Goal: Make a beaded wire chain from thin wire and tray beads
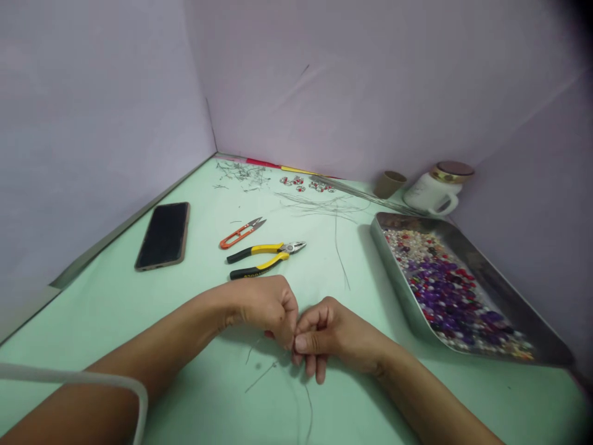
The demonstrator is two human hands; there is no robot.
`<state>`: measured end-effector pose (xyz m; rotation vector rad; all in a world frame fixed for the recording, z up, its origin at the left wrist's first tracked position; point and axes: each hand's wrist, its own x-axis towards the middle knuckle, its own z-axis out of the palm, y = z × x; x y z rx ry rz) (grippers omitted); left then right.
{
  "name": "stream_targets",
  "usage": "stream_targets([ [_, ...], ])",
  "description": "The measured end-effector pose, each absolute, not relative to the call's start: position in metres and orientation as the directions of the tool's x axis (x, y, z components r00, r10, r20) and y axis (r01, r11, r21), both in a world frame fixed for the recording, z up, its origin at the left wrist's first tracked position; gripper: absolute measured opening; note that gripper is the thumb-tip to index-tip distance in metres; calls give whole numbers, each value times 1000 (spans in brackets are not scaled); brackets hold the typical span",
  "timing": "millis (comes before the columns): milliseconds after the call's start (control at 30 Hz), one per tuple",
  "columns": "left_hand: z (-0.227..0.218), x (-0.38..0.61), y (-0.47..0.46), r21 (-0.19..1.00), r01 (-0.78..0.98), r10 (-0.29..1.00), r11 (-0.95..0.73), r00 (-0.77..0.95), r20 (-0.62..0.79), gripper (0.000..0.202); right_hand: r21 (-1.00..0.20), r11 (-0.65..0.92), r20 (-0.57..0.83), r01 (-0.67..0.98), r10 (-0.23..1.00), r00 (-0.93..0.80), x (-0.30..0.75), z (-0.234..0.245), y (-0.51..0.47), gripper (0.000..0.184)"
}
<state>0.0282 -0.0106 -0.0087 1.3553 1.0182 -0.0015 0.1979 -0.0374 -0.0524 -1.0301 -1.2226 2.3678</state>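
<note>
My left hand (pixel 273 309) and my right hand (pixel 327 337) meet over the near middle of the table, fingertips touching. Both are closed in a pinch on thin wire, though the spot they grip is mostly hidden by the fingers. A strand of the wire (pixel 310 408) hangs in a curve below my right hand. Under my left hand, short wire ends (pixel 260 378) stick out, one with a small twist or loop. Just beyond my left hand lie pliers (pixel 269 250) with yellow and black handles, jaws slightly apart, and orange thread snips (pixel 241 235).
To the right is a metal tray (pixel 403 296) of mixed beads. A white mug (pixel 433 191) and a brown cup (pixel 390 184) stand behind it. Long wires (pixel 319 206), red-stoned pieces (pixel 296 182) and wire bits (pixel 241 173) lie at the back. A phone (pixel 163 236) lies left.
</note>
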Motion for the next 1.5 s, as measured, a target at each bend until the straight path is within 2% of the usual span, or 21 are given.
stream_targets([
  [133,-9,22,-3,867,383,616,318,612,-496,2,-779,-619,-410,-101,624,-665,198,-59,-35,20],
  [267,-11,15,5,881,292,667,371,576,-472,6,-787,-572,-384,-233,748,-541,196,-61,-32,20],
  [500,-9,11,7,889,250,729,385,509,-459,28,-815,-504,-367,-287,831,-418,193,-59,-32,22],
  [633,-7,8,11,892,253,740,374,498,-452,26,-816,-465,-348,-342,869,-351,193,-59,-29,24],
  [833,-11,8,12,889,339,784,310,437,-440,9,-844,-455,-338,-285,863,-376,193,-59,-30,23],
  [967,-9,5,12,878,470,794,89,499,-347,9,-860,-455,-337,-229,846,-415,194,-60,-32,23],
  [1067,-8,6,12,855,518,813,-39,513,-274,13,-851,-462,-331,-251,842,-427,193,-60,-32,23],
  [1133,-9,10,12,859,502,908,-100,399,-127,12,-826,-452,-326,-337,871,-369,193,-60,-31,22],
  [1233,-10,18,10,865,488,992,-114,106,71,19,-754,-399,-339,-522,917,-211,191,-61,-29,20],
  [1300,-9,23,6,878,476,992,-46,-78,94,17,-705,-365,-358,-608,923,-140,190,-61,-27,20],
  [1367,-6,27,1,888,460,980,-11,-169,100,14,-677,-346,-372,-650,922,-103,189,-61,-27,21],
  [1500,-1,34,-10,846,503,978,-178,-8,210,14,-693,-340,-363,-635,926,-100,186,-60,-28,20],
])
